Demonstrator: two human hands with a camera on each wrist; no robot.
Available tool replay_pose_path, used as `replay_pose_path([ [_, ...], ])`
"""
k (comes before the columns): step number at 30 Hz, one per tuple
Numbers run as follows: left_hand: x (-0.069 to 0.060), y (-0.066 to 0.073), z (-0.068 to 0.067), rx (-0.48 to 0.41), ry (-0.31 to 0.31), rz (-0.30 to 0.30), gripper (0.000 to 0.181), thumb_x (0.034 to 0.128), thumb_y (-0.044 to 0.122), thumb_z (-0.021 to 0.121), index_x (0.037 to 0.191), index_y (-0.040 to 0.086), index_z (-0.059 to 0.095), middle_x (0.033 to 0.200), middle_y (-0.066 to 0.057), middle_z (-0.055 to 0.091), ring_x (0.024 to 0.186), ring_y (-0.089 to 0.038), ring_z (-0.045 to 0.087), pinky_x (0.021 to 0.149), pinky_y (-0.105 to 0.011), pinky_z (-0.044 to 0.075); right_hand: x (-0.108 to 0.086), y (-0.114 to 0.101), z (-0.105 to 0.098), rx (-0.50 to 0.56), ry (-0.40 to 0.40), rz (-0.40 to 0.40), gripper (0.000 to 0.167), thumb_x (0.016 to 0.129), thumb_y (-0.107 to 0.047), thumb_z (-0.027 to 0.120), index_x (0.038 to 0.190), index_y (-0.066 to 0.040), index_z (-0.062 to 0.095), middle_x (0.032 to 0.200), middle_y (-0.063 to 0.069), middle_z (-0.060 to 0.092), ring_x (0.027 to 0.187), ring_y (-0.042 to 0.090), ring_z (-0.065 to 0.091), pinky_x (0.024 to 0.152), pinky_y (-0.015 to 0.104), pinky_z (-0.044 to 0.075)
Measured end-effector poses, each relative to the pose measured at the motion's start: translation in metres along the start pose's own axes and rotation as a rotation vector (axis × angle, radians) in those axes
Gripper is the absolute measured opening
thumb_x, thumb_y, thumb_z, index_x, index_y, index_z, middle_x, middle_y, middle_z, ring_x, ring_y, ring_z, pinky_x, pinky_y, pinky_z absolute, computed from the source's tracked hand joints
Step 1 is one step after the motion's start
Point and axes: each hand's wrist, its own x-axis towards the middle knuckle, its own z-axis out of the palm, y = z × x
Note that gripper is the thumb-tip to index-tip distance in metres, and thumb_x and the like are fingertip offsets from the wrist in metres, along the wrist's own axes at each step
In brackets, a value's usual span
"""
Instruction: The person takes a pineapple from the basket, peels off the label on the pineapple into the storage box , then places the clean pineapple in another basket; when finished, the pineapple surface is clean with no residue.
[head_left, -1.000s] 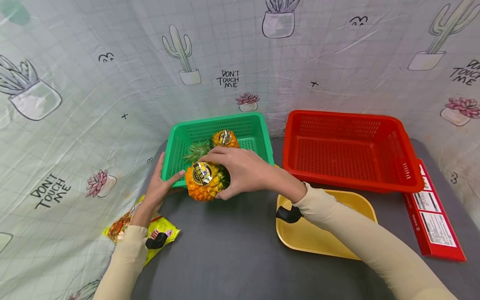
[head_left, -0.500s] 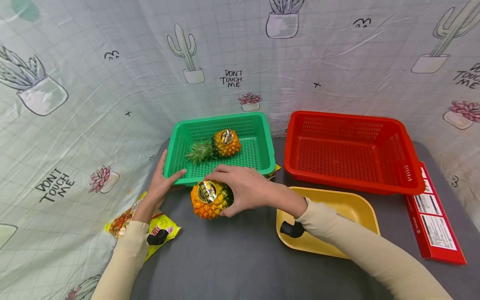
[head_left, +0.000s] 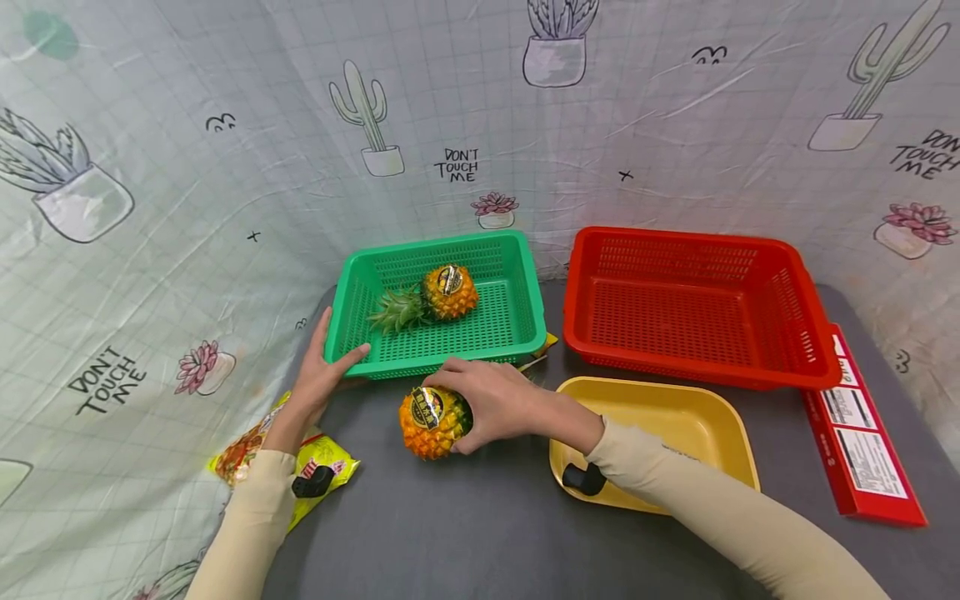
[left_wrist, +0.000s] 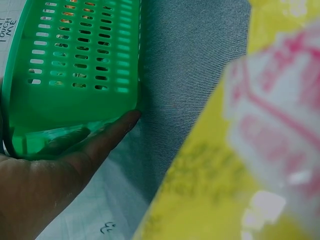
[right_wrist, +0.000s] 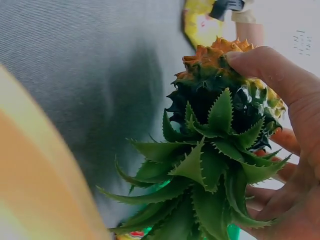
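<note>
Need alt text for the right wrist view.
A pineapple held in the right grip, its spiky green crown toward the bottom. Behind it, a gray table and yellow bag; a blurred yellow tray edges the left.

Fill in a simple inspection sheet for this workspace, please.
Surface: dark grey table.
Job's things: spiky orange-and-green pineapple, held; similar pineapple lying in a green perforated plastic basket.
Clutter: red perforated plastic basket; shallow yellow rectangular tray; glossy yellow printed packet at left; long red-and-white box at right.
Hands: right hand holds the first pineapple; left hand touches the green basket's near-left corner.
Cables: nothing seen.
Surroundings: pale sheet printed with potted plants.
</note>
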Motion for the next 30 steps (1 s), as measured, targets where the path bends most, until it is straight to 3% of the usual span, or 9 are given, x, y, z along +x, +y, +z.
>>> replay_pose_path([
  [20, -0.001, 0.000, 0.000, -0.031, 0.001, 0.003, 0.103, 0.1044, 0.021, 0.071, 0.169, 0.044, -0.005, 0.174, -0.012, -0.002, 0.139, -0.051, 0.042, 0.096, -0.067, 0.050, 0.000, 0.006, 0.023, 0.006, -0.044, 0.035, 0.084, 0.078, -0.046, 0.092, 0.151, -0.021, 0.058, 0.134, 0.000, 0.058, 0.105, 0.015, 0.060, 0.081, 0.036, 0.055],
  [30, 0.001, -0.001, 0.000, -0.037, -0.001, 0.001, 0.102, 0.1042, 0.021, 0.071, 0.169, 0.046, -0.004, 0.174, -0.011, -0.002, 0.141, -0.049, 0.041, 0.096, -0.069, 0.049, 0.000, 0.008, 0.023, 0.031, -0.070, 0.075, 0.087, 0.077, -0.048, 0.093, 0.152, -0.022, 0.057, 0.137, 0.000, 0.057, 0.109, 0.015, 0.060, 0.084, 0.038, 0.055],
])
